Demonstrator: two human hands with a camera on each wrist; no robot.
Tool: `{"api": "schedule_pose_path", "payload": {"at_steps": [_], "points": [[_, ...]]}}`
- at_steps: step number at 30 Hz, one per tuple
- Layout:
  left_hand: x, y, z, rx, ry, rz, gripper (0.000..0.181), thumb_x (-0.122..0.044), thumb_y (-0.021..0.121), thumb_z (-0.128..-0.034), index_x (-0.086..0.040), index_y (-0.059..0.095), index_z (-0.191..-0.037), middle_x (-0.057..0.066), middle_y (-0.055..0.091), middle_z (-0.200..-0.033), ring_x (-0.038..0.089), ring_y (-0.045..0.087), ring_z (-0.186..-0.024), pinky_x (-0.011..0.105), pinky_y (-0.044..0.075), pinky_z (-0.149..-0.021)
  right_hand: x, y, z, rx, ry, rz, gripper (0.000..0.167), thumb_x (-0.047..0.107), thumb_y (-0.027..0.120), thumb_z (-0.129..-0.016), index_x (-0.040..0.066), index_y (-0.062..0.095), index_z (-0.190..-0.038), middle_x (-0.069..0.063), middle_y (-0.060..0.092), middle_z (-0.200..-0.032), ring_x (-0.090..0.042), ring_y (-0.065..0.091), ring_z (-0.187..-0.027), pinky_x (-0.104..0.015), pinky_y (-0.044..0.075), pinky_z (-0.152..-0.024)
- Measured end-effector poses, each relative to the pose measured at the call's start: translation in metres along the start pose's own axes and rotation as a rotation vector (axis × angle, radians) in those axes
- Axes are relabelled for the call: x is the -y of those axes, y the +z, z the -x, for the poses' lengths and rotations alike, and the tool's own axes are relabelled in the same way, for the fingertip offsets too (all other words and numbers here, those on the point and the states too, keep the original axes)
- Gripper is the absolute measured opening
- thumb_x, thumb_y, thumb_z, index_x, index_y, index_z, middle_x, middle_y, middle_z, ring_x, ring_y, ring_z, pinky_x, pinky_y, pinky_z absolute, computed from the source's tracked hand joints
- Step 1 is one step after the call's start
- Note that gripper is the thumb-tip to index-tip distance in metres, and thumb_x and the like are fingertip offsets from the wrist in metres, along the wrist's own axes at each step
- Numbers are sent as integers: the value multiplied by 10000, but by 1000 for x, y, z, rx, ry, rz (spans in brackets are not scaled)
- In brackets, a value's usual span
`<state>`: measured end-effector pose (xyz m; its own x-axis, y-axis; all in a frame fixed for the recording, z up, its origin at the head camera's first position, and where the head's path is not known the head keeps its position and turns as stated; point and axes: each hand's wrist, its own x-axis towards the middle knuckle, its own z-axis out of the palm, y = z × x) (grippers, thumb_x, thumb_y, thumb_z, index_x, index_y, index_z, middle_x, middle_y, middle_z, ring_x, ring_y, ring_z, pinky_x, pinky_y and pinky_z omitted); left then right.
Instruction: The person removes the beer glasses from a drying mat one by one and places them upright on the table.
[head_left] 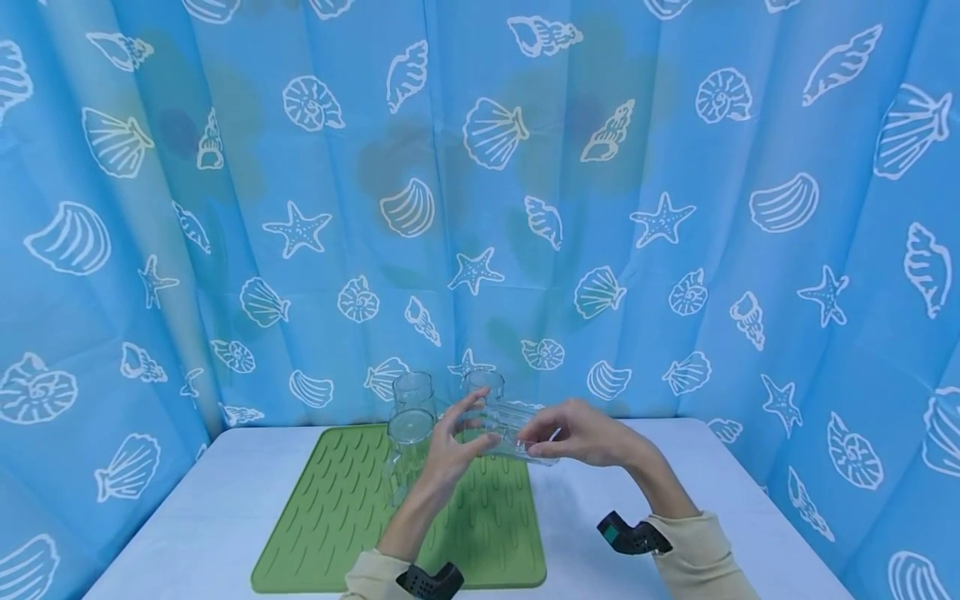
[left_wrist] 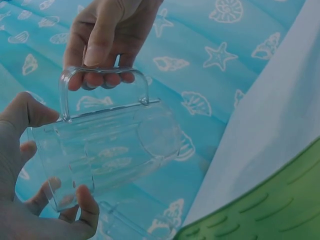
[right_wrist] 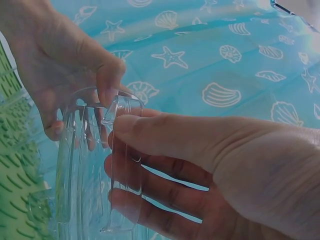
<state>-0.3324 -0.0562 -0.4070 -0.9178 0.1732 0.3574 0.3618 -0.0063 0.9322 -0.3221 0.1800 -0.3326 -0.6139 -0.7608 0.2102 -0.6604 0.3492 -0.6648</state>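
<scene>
A clear glass mug (left_wrist: 117,137) with a long handle is held tilted on its side above the back right of the green mat. My left hand (head_left: 450,454) grips it around the rim end, thumb on one side and fingers curled on the other. On the handle (right_wrist: 125,172), my right hand (head_left: 588,433) has its fingers hooked through and its thumb pressing from outside. In the left wrist view the mug's base faces away from my left hand (left_wrist: 45,200). Nothing is seen inside the mug.
Several other clear glass vessels stand on the green ribbed mat (head_left: 337,533): a glass mug (head_left: 405,467) left of my left hand, a glass (head_left: 412,387) behind it, and another glass (head_left: 483,383) at the back. A white table (head_left: 187,500) lies beneath, before a blue shell-patterned curtain (head_left: 480,208).
</scene>
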Motion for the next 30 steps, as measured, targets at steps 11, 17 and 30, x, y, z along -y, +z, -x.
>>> {"api": "schedule_pose_path", "payload": {"at_steps": [11, 17, 30], "points": [[1, 0, 0, 15, -10, -5, 660, -189, 739, -808, -340, 515, -1411, 98, 445, -1436, 409, 419, -1279, 359, 553, -809, -1, 3, 2, -6, -33, 48, 191, 195, 623, -970, 112, 726, -1108, -58, 732, -1008, -121, 699, -841, -285, 610, -769], [0, -1, 0, 31, -7, -7, 661, -187, 734, -831, -349, 494, -1425, 93, 432, -1458, 411, 409, -1302, 373, 566, -824, -3, 4, 3, -25, -57, 69, 193, 201, 612, -978, 112, 728, -1104, -58, 732, -1015, -183, 700, -891, -263, 599, -784], [0, -5, 0, 57, 5, -47, 647, -214, 741, -864, -368, 480, -1435, 80, 431, -1493, 358, 421, -1311, 420, 528, -899, -11, 9, 8, -64, -89, 31, 192, 185, 601, -982, 93, 724, -1097, -92, 723, -999, -66, 655, -818, -279, 601, -731]]}}
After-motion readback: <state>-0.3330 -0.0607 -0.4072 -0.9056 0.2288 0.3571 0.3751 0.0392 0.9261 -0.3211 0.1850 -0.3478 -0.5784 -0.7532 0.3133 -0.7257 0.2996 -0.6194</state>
